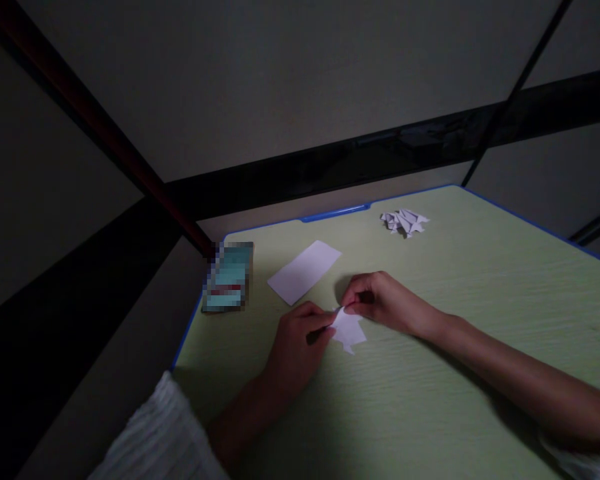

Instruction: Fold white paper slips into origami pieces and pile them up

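A small folded white paper piece [349,330] lies on the pale green table [430,400], near its middle. My left hand [295,340] is closed in a pinch on the paper's left edge. My right hand [380,301] pinches the paper's top corner from the other side. Both hands rest on the tabletop with the paper between them.
A flat white paper rectangle [304,271] lies just beyond my hands. A pile of folded white paper figures [404,221] sits near the far edge. A blurred teal card or booklet [229,277] lies at the table's left corner. A blue rim [335,213] bounds the table; dark beams stand behind.
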`<state>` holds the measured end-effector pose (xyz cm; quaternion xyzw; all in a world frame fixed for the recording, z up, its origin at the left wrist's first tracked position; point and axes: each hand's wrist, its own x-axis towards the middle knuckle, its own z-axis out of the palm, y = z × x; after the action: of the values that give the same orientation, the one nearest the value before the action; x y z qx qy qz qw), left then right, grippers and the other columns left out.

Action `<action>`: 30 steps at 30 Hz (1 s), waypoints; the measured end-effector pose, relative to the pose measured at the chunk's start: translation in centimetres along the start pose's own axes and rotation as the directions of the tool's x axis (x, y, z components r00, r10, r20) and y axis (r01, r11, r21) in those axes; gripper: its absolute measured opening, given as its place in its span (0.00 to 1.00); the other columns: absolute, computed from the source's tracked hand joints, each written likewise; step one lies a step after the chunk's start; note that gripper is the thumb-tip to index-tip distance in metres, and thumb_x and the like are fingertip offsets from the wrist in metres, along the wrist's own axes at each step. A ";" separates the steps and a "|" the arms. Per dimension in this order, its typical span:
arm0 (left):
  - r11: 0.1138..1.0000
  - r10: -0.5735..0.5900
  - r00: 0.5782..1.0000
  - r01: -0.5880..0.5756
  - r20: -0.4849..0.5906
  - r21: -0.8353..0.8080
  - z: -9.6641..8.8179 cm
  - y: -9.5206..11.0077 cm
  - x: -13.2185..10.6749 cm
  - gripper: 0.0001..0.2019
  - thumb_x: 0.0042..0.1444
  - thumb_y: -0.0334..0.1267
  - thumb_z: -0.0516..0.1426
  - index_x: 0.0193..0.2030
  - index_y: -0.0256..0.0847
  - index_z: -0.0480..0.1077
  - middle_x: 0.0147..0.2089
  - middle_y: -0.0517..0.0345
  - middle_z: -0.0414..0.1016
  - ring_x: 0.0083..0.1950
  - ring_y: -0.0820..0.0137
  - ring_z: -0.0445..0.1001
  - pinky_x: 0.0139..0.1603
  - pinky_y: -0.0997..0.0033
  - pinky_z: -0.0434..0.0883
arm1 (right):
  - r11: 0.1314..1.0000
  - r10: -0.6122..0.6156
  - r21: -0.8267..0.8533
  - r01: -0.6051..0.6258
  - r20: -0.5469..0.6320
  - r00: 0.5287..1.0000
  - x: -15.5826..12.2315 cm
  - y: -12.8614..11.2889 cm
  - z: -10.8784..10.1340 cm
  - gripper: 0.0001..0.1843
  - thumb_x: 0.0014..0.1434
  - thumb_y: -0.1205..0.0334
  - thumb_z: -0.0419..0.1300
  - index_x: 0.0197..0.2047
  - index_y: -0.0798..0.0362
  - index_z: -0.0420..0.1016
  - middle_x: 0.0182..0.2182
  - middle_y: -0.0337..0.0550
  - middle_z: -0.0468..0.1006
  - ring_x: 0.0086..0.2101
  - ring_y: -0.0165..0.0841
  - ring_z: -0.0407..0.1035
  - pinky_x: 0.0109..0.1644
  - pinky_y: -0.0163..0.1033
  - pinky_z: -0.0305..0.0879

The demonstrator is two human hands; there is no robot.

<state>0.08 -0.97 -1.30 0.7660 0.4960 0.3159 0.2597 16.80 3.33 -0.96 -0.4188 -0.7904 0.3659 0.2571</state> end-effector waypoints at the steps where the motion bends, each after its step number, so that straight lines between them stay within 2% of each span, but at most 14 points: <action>1: 1.000 0.009 1.000 -0.009 -0.002 0.003 0.0 -0.1 0.0 0.11 0.44 0.26 0.55 0.36 0.39 0.73 0.29 0.57 0.70 0.30 0.73 0.67 0.32 0.75 0.65 | 1.000 -0.012 -0.012 0.012 0.006 1.000 0.0 -0.1 -0.1 0.04 0.45 0.72 0.56 0.23 0.60 0.73 0.19 0.38 0.69 0.21 0.25 0.61 0.24 0.30 0.57; 4: 0.999 0.033 0.999 -0.033 0.007 0.004 0.0 -0.2 0.2 0.12 0.44 0.26 0.55 0.36 0.38 0.73 0.29 0.57 0.70 0.31 0.74 0.67 0.31 0.76 0.65 | 0.996 -0.065 -0.064 0.067 0.039 0.997 0.0 -0.2 -0.3 0.06 0.46 0.72 0.56 0.24 0.59 0.74 0.21 0.40 0.70 0.22 0.26 0.63 0.26 0.30 0.58; 10: 0.991 0.131 0.991 -0.132 0.033 0.025 0.0 -0.5 0.3 0.07 0.46 0.27 0.54 0.27 0.36 0.73 0.29 0.56 0.70 0.31 0.74 0.68 0.32 0.76 0.66 | 0.963 -0.202 -0.158 0.218 0.110 0.973 -0.1 -0.4 -0.9 0.08 0.49 0.73 0.54 0.24 0.58 0.73 0.23 0.40 0.69 0.26 0.26 0.64 0.29 0.30 0.58; 16: 0.946 0.304 0.949 -0.311 0.083 0.091 -0.1 -1.0 0.1 0.09 0.52 0.29 0.50 0.30 0.36 0.72 0.34 0.53 0.72 0.37 0.72 0.67 0.39 0.73 0.66 | 0.921 -0.295 -0.208 0.330 0.182 0.938 -0.2 -0.5 -1.5 0.09 0.53 0.71 0.52 0.26 0.59 0.72 0.25 0.42 0.67 0.28 0.28 0.63 0.33 0.32 0.58; 20: 0.897 0.404 0.906 -0.420 0.128 0.138 -0.2 -1.1 0.1 0.10 0.53 0.29 0.48 0.33 0.35 0.71 0.39 0.51 0.73 0.39 0.72 0.67 0.41 0.70 0.66 | 0.910 -0.311 -0.222 0.351 0.195 0.930 -0.1 0.0 -1.6 0.08 0.52 0.71 0.53 0.28 0.58 0.73 0.26 0.41 0.67 0.29 0.28 0.63 0.34 0.32 0.58; 25: 0.873 0.445 0.886 -0.462 0.130 0.159 -0.1 -1.4 0.2 0.10 0.53 0.28 0.48 0.34 0.35 0.71 0.40 0.51 0.73 0.39 0.71 0.67 0.41 0.69 0.67 | 0.911 -0.309 -0.221 0.348 0.190 0.932 0.0 0.4 -1.7 0.08 0.52 0.69 0.54 0.27 0.57 0.74 0.25 0.41 0.67 0.27 0.27 0.63 0.31 0.31 0.58; 30: 0.846 0.492 0.863 -0.505 0.113 0.169 0.0 -1.5 0.2 0.09 0.52 0.27 0.49 0.32 0.34 0.71 0.39 0.53 0.73 0.38 0.72 0.66 0.39 0.70 0.68 | 0.933 -0.262 -0.214 0.290 0.150 0.953 -0.2 0.6 -2.1 0.07 0.50 0.67 0.56 0.24 0.60 0.73 0.22 0.41 0.68 0.24 0.26 0.63 0.27 0.30 0.57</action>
<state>-0.71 -0.20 -2.31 0.8999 0.2997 0.2975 0.1093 18.68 4.19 -0.16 -0.3082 -0.8928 0.2548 0.2073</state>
